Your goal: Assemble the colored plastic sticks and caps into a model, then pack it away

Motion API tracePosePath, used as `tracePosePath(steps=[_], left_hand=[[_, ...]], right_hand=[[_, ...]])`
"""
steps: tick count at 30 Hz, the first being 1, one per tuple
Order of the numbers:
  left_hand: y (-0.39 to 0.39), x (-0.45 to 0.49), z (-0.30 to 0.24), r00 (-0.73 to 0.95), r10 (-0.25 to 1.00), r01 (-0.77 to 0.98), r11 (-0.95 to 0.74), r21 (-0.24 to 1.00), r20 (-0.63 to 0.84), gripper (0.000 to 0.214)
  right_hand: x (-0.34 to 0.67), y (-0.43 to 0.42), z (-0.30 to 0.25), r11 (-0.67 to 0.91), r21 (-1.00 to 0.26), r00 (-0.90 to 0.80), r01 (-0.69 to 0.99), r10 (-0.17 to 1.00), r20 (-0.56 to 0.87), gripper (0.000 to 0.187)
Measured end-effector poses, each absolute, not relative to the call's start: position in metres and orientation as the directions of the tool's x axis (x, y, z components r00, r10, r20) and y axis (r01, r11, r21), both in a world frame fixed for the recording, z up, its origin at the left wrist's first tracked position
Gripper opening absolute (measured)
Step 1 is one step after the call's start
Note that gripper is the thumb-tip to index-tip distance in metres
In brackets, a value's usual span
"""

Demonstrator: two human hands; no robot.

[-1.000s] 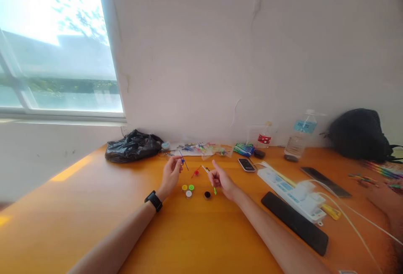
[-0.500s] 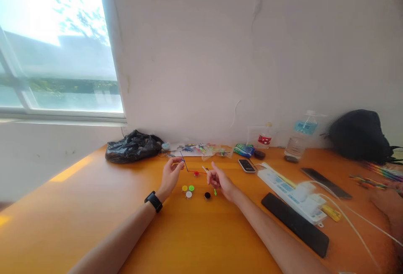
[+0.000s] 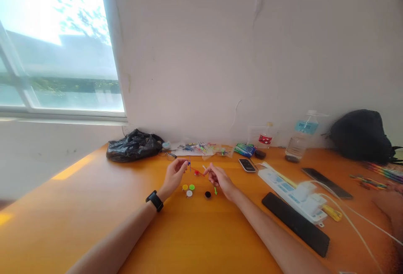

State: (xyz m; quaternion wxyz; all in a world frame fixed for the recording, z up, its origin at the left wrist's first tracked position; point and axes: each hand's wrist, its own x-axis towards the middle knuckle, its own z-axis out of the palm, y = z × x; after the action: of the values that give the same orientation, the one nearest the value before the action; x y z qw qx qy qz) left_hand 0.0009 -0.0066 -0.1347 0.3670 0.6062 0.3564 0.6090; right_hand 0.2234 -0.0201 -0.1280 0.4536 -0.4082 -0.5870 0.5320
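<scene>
A thin blue plastic piece (image 3: 189,165) is pinched between the thumb and fingers of my left hand (image 3: 174,176), which has a black watch on its wrist. My right hand (image 3: 219,179) is closed, its fingertips at the end of a slim red piece (image 3: 197,173) with a rounded middle. A short whitish stick pokes up by those fingers. Beneath the right hand shows a small green arrow-shaped piece (image 3: 215,191). On the table in front of both hands lie small round pieces: yellow (image 3: 185,187), green (image 3: 192,187), white (image 3: 189,193) and black (image 3: 208,195).
Along the wall sit a black plastic bag (image 3: 135,146), bagged colourful parts (image 3: 201,147), a green-blue packet (image 3: 244,150) and two bottles. To the right are a white power strip (image 3: 291,194) with cables, a black bar (image 3: 296,223) and another person's hand (image 3: 393,186).
My left hand has turned the blue piece, which now looks shorter and sits nearer the red piece. The right fingers have closed in towards the red piece's end.
</scene>
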Motion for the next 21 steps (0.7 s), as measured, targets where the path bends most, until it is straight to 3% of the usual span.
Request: tracePosePath(steps=[4,7,11,13,15,17,19,21], left_hand=[[-0.009,0.003,-0.134,0.018,0.866,-0.028,-0.500,0.866,0.500,0.035],[-0.011,0.005,-0.133,0.020,0.854,-0.023,-0.520,0.854,0.520,0.033],[-0.017,0.008,-0.132,0.024,0.808,0.080,-0.589,0.804,0.589,0.029],[-0.019,0.009,-0.133,0.029,0.783,0.145,-0.618,0.772,0.621,0.027],[-0.019,0.009,-0.135,0.033,0.775,0.184,-0.625,0.758,0.631,0.025],[-0.018,0.008,-0.136,0.025,0.781,0.194,-0.616,0.764,0.624,0.025],[-0.017,0.008,-0.136,0.010,0.792,0.172,-0.602,0.780,0.610,0.026],[-0.016,0.008,-0.134,0.007,0.808,0.115,-0.586,0.802,0.589,0.027]], right_hand=[[0.223,-0.023,-0.126,0.074,-0.997,-0.242,-0.029,0.967,0.079,0.054],[0.223,-0.025,-0.122,-0.040,-0.995,-0.269,-0.094,0.963,-0.013,0.051],[0.220,-0.028,-0.115,-0.203,-0.968,-0.392,-0.147,0.911,-0.131,0.050],[0.217,-0.031,-0.113,-0.202,-0.973,-0.411,-0.108,0.900,-0.141,0.054],[0.213,-0.037,-0.113,-0.050,-0.998,-0.325,-0.031,0.945,-0.037,0.055],[0.211,-0.046,-0.113,0.235,-0.965,-0.221,0.119,0.954,0.205,0.053],[0.211,-0.055,-0.111,0.501,-0.810,-0.232,0.304,0.864,0.447,0.052],[0.212,-0.062,-0.109,0.647,-0.628,-0.324,0.433,0.761,0.561,0.052]])
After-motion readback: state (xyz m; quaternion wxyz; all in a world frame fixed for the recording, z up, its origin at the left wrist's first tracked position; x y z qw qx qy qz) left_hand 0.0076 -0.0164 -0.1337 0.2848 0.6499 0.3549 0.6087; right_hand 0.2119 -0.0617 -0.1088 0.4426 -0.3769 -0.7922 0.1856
